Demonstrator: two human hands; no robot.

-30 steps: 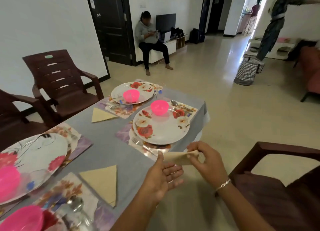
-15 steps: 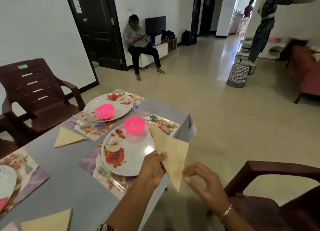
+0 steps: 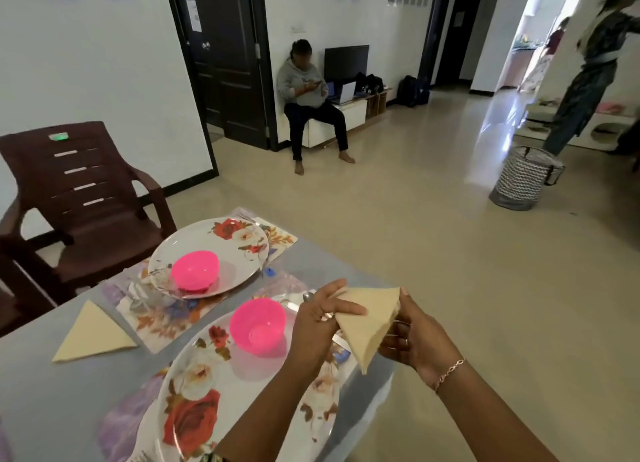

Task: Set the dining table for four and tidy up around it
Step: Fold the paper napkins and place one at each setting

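cream napkin point(image 3: 367, 319): held in the air over the table point(image 3: 52, 409) at its right edge, beside the near plate point(image 3: 242, 385).
left hand point(image 3: 317, 323): clamped on the napkin's left side.
right hand point(image 3: 412, 340): pinched on its right corner.
risk: the fold could be lost, or the napkin dropped past the edge, if one grip is loosened early.
count: two napkins, the second napkin point(image 3: 93, 337) laid flat; two plates, the far plate point(image 3: 239, 254) included; two pink bowls point(image 3: 258, 326).

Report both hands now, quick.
Left hand: pinches the folded napkin at its left corner.
Right hand: grips the same napkin's right edge.

Matt cloth napkin point(image 3: 367, 323); glossy plastic bowl point(image 3: 258, 325) (translucent pink); glossy plate point(image 3: 228, 385).
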